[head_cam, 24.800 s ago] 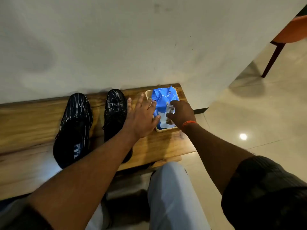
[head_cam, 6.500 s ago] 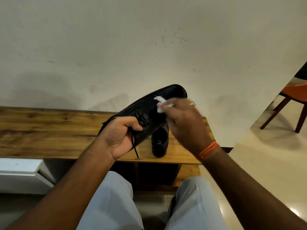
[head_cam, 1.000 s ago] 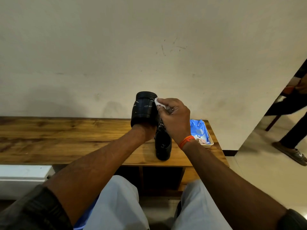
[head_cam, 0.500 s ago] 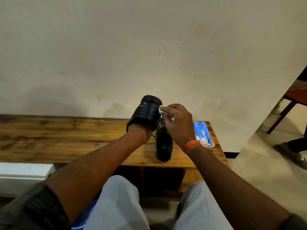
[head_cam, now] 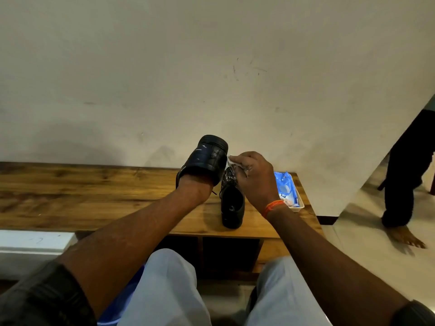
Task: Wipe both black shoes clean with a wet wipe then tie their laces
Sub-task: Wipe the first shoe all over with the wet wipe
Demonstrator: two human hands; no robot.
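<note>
One black shoe (head_cam: 207, 158) is held up above the wooden bench (head_cam: 94, 196), heel toward me, with my left hand (head_cam: 196, 185) pushed inside its opening so only the wrist shows. My right hand (head_cam: 255, 177) pinches a crumpled white wet wipe (head_cam: 230, 160) against the shoe's right side. The second black shoe (head_cam: 231, 205) stands on the bench just below my right hand, its laces loose.
A blue wet wipe pack (head_cam: 284, 188) lies in a small white tray (head_cam: 297, 208) at the bench's right end. A plain wall rises behind the bench. A barefoot person's leg (head_cam: 404, 184) stands on the tiled floor at the right. My knees are below.
The raised shoe has tilted slightly and my right hand with the wipe has shifted along its right side. A person's leg has come into view at the right.
</note>
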